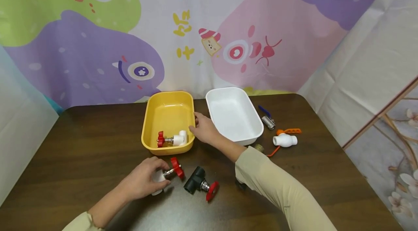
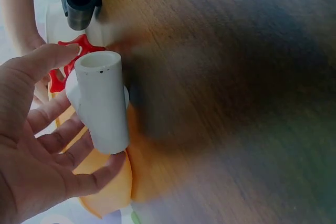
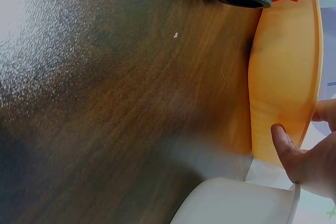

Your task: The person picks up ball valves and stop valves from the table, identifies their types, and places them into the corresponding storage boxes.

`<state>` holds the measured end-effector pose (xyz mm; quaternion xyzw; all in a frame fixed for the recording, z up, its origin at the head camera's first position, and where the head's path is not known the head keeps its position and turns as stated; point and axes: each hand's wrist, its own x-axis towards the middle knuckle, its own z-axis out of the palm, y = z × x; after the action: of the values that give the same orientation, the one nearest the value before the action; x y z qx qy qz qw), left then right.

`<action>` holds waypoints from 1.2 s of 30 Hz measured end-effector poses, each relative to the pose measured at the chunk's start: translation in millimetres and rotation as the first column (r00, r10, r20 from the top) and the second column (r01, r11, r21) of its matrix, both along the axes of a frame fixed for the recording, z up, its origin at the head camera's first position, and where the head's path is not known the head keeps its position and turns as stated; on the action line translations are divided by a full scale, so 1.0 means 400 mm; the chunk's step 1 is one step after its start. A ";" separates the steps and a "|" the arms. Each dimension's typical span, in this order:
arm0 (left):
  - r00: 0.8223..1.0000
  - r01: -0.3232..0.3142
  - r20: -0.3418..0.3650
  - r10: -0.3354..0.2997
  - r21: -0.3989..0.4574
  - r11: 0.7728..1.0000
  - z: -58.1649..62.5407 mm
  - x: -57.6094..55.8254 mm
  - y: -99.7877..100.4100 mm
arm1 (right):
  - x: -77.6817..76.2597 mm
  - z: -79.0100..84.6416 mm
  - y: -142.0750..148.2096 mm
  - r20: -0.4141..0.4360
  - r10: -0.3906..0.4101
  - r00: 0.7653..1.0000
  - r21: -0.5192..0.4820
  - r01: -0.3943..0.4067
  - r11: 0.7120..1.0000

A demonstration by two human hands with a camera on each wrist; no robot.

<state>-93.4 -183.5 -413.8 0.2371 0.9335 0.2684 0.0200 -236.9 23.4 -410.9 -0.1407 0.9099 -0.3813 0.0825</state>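
Observation:
My left hand (image 1: 143,179) holds a white stop valve (image 2: 102,103) with a red handwheel, just in front of the yellow tray (image 1: 173,112). In the left wrist view, thumb and fingers surround its white pipe body. My right hand (image 1: 205,129) grips the yellow tray's right rim. The right wrist view shows the thumb (image 3: 283,142) against the outer wall and a finger beyond the rim. Inside that tray, at its near end, lies another white stop valve (image 1: 179,139) with a red handwheel. A black stop valve (image 1: 196,180), also red-wheeled, lies right of my left hand.
A white tray (image 1: 230,115) stands right of the yellow one. Beside it lie a metal ball valve (image 1: 269,122) with a blue lever and a white ball valve (image 1: 285,140) with an orange lever. A brass fitting (image 1: 259,148) is partly behind my right forearm. A patterned curtain hangs behind the table.

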 end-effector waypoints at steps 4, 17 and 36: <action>1.000 -0.005 0.003 0.005 -0.009 1.000 -0.003 -0.002 -0.002 | 0.000 0.002 0.000 0.008 -0.001 1.000 0.001 0.001 1.000; 0.999 -0.023 0.027 0.024 -0.056 0.998 0.000 -0.008 0.002 | 0.005 0.004 0.001 0.018 -0.003 1.000 -0.016 0.004 1.000; 0.998 0.033 -0.059 -0.035 -0.031 0.999 0.037 -0.002 0.000 | 0.006 0.001 -0.001 0.007 -0.004 1.000 -0.010 0.004 1.000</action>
<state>-94.0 -183.5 -398.8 0.2606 0.9333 0.2470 0.0002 -234.7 23.0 -410.6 -0.1377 0.9081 -0.3864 0.0843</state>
